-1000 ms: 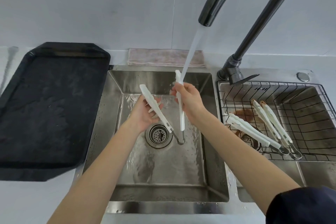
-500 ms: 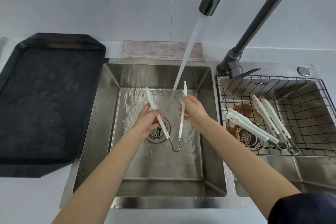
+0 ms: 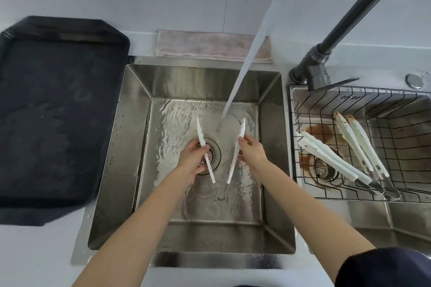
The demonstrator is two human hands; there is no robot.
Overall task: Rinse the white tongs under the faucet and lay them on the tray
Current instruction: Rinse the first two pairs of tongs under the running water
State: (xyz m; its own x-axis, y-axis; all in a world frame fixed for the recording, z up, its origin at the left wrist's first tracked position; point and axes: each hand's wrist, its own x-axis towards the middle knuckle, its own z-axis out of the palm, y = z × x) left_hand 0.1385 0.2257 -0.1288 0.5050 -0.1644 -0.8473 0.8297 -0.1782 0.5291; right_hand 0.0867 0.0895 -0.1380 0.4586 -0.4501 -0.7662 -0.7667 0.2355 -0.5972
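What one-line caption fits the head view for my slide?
Both hands, left hand and right hand, spread white tongs open in the sink beneath the faucet stream.

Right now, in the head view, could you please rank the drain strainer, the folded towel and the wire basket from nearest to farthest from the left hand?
1. Drain strainer: partly under the left hand, on the sink floor.
2. Folded towel: behind the sink, against the wall.
3. Wire basket: in the right basin, beyond the right hand.
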